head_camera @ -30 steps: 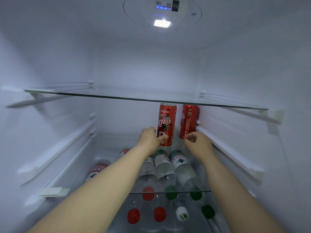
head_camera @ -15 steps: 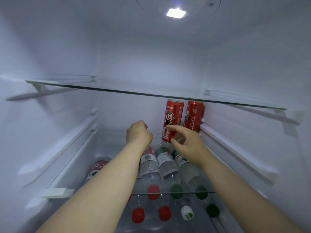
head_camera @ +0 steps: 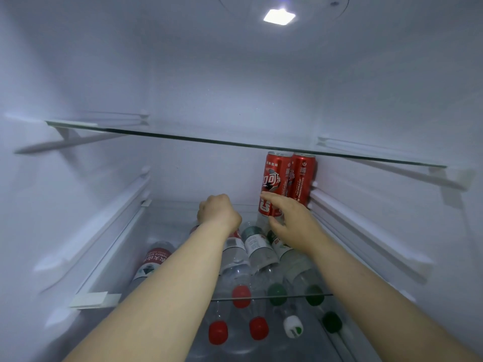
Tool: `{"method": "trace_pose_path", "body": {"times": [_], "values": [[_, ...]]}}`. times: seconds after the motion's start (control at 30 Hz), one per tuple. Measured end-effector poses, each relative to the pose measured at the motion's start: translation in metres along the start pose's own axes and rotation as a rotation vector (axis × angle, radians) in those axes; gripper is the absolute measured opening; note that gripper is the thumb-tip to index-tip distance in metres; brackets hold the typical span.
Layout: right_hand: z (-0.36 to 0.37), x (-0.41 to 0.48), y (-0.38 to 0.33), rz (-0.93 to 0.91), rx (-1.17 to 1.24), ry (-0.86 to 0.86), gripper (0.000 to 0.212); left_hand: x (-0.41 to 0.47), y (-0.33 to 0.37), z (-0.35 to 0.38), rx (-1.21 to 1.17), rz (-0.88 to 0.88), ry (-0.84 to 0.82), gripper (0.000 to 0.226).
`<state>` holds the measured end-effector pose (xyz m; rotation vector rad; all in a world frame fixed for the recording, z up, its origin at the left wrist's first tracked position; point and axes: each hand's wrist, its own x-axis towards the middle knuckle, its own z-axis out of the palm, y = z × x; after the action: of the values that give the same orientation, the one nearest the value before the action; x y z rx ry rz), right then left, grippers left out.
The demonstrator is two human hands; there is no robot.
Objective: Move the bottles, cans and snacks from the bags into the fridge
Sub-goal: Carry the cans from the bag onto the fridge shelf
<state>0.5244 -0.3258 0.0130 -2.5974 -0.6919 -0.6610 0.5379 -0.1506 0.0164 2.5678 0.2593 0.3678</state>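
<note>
Fridge shelf (head_camera: 167, 220), far right: left can (head_camera: 274, 176) and right can (head_camera: 304, 176), red, upright, side by side. Bottles (head_camera: 258, 246) lying beside, caps near. Right hand (head_camera: 295, 226): grip wide, fingertips (head_camera: 265, 196) at left can. Left hand (head_camera: 218, 212): grip curled closed, nothing seen held.

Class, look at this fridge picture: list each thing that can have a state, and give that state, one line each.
Fridge light: on.
Left red can: upright, at the shelf's back right.
Right red can: upright, close against the other can.
Water bottles: lying on their sides, capped.
Left hand: fingers curled, nothing seen in it.
Right hand: fingers relaxed, holding nothing, at the cans.
</note>
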Motion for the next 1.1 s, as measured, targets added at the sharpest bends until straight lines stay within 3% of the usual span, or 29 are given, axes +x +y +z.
{"method": "trace_pose_path", "body": {"times": [0.53, 0.77, 1.1], "values": [[0.001, 0.003, 0.014, 0.122, 0.043, -0.156, 0.066, -0.005, 0.002, -0.001, 0.035, 0.026, -0.020, 0.041], [-0.006, 0.000, 0.010, 0.185, 0.136, -0.051, 0.055, -0.012, 0.005, -0.005, 0.049, 0.051, -0.053, 0.044], [-0.061, -0.036, -0.013, 0.281, -0.057, -0.020, 0.044, -0.066, 0.031, -0.029, -0.241, 0.298, -0.215, 0.043]]}}
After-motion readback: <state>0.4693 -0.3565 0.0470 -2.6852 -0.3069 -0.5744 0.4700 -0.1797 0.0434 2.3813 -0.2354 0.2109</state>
